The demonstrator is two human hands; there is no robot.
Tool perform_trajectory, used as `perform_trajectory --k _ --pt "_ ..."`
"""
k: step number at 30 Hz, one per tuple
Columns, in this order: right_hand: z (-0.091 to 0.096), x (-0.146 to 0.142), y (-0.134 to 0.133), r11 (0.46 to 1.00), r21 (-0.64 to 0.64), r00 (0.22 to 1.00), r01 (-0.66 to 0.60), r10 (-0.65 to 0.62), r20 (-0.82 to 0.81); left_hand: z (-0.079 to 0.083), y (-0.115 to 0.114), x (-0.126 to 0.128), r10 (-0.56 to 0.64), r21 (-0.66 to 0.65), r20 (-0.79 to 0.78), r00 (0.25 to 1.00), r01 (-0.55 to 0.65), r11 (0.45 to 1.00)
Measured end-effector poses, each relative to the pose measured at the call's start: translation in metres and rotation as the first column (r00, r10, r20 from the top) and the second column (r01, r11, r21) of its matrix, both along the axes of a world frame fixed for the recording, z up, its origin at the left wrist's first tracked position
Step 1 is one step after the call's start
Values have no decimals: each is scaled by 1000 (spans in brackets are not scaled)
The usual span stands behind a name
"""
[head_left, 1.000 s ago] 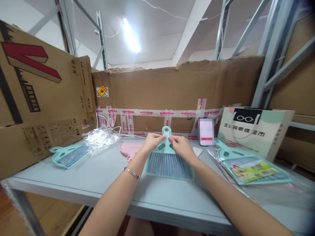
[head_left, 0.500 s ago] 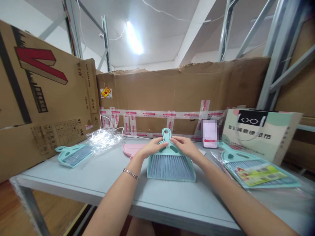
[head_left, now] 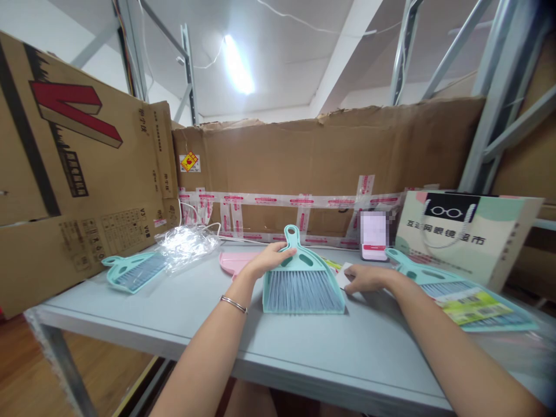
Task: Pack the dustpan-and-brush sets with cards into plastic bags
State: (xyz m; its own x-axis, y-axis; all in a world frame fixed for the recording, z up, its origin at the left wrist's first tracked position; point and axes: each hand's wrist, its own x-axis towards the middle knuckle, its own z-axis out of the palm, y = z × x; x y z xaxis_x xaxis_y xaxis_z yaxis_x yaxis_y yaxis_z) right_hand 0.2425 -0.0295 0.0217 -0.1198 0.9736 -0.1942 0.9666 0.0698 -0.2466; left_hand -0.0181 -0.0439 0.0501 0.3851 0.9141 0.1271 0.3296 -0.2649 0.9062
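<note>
A turquoise dustpan with a grey-bristled hand brush point(head_left: 304, 292) nested in it stands in the middle of the table, bristles towards me. My left hand point(head_left: 269, 258) grips this set at its left side, thumb on the base of the handle. To the right of the set, my right hand point(head_left: 369, 278) is low at the table with its fingers closed on the edge of a white card point(head_left: 343, 276). Part of the card is hidden behind the dustpan. A strip of yellow-green label point(head_left: 332, 264) shows behind the set. Left of it lies a pink dustpan point(head_left: 232, 262).
Another turquoise set point(head_left: 134, 272) and crumpled clear plastic point(head_left: 186, 246) lie at the left. A bagged set with a yellow-green label point(head_left: 478, 307) lies at the right. Behind are a phone point(head_left: 374, 231), a paper bag point(head_left: 460, 237) and a large cardboard sheet point(head_left: 282, 156).
My right hand has let go of the dustpan set and moved right and down to the white card. My left hand keeps its hold on the set.
</note>
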Motion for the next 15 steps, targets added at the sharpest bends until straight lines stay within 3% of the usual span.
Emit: perform_trajectory --k 2,8,15 --pt "5 -7 -7 1000 -21 1000 19 -18 22 0 0 0 -3 -3 -1 1000 3 1000" --pt "1 -18 -13 992 117 984 42 -61 167 1 -2 0 20 -8 -18 1000 -20 1000" --pt "-2 -7 0 941 329 990 78 -112 83 -1 0 -1 29 -65 6 1000 -29 997"
